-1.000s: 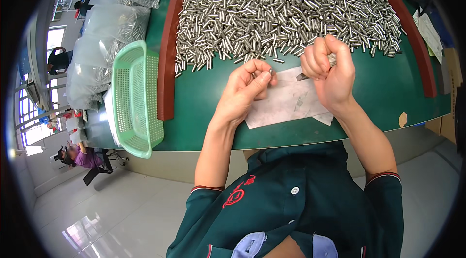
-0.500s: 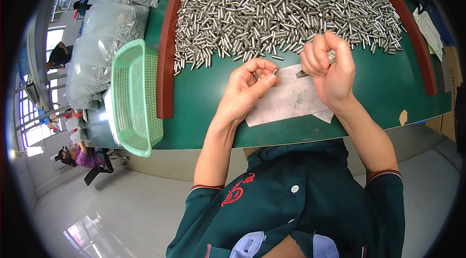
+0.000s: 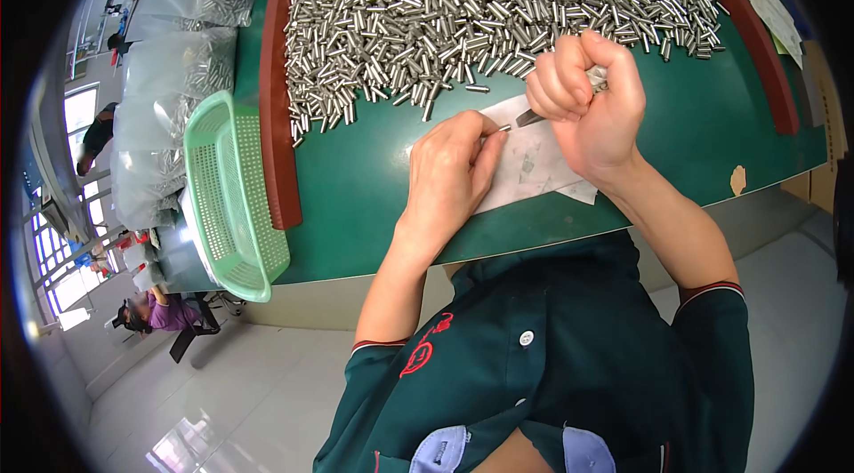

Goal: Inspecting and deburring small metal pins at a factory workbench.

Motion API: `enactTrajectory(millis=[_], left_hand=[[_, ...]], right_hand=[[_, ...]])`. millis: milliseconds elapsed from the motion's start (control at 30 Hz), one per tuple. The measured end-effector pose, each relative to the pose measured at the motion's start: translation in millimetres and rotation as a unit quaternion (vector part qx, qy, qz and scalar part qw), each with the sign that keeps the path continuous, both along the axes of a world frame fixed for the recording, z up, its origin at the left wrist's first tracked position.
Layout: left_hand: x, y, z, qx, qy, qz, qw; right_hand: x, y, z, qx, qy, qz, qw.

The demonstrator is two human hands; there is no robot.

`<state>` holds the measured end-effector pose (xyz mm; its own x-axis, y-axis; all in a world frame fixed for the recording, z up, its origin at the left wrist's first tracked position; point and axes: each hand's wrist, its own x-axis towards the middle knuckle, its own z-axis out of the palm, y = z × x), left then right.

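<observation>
A small metal pin [image 3: 504,128] pokes out between the thumb and fingers of my left hand [image 3: 445,172], which is closed on it with its back turned up. My right hand [image 3: 594,113] is a fist around a flat-bladed tool; its dark blade [image 3: 528,117] points left, close to the pin's tip. Pale wrapping on the tool shows at the top of the fist, but most of the handle is hidden. Beneath both hands lies a smudged white sheet [image 3: 525,175]. A large heap of metal pins [image 3: 498,20] spreads just beyond my hands.
Red-brown rails [image 3: 277,117] flank the heap on the green table [image 3: 356,180]. Left of them stand a light green plastic basket [image 3: 258,242] and clear bags of pins [image 3: 169,73]. Papers [image 3: 769,11] lie far right, near a cardboard box [image 3: 823,117]. Other people are in the background.
My left hand has rolled over, so its back now faces up and its fingers are less visible. The blade has come left, nearer the pin. The whole view has shifted slightly.
</observation>
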<state>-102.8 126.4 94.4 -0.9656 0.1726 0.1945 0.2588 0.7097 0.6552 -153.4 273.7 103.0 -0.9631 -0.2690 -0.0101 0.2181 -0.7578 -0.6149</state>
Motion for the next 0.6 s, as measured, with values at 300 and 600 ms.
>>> enactTrajectory(millis=[300, 600], left_hand=[[-0.3, 1.0, -0.2, 0.014, -0.013, 0.016, 1.0], [0.3, 2.4, 2.4, 0.0, -0.027, 0.019, 0.999]], right_hand=[[2.0, -2.9, -0.7, -0.006, -0.026, -0.001, 1.0], [1.7, -4.6, -0.9, 0.001, -0.044, -0.004, 0.999]])
